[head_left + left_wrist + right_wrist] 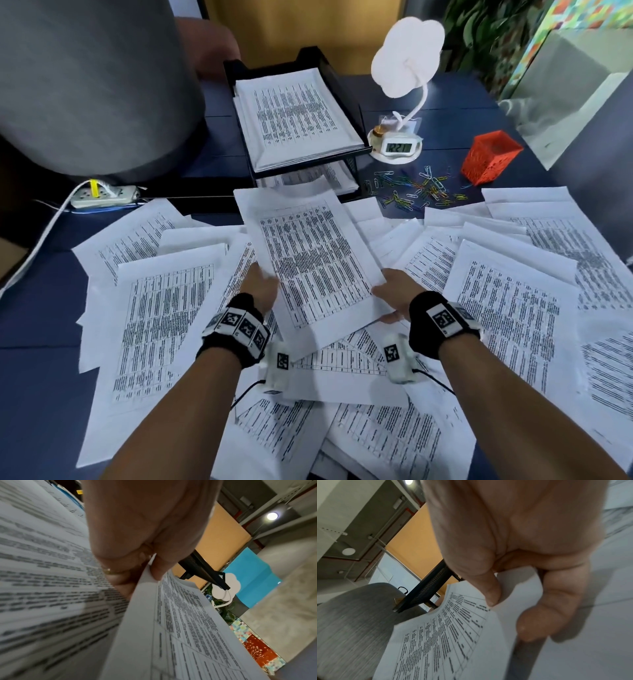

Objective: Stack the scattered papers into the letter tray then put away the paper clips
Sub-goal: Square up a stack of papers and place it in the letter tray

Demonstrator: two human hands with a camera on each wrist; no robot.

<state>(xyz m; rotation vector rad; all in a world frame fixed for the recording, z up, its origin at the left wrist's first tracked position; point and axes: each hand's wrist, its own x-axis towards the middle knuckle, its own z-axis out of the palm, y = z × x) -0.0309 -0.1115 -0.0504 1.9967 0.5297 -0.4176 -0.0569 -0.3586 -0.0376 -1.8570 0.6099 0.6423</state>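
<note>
Pinching one printed sheet at its near edges, left hand and right hand, thumbs on top, fingers hidden beneath. Raised over scattered papers on the counter; letter tray beyond; paper clips right; print unreadable.

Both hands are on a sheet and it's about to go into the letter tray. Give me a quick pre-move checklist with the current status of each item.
1. Left hand grips the held sheet: ok, thumb and fingers pinch its edge in the left wrist view.
2. Right hand grips the same sheet: ok, thumb on top, fingers beneath.
3. Sheet lifted off the scattered papers: ok, it arches above them.
4. Only one sheet picked up: cannot tell.
5. Letter tray top tier has room: ok, its stack sits below the rim.
6. Path to the tray: ok, the paper clips and red holder lie to the right.
</note>
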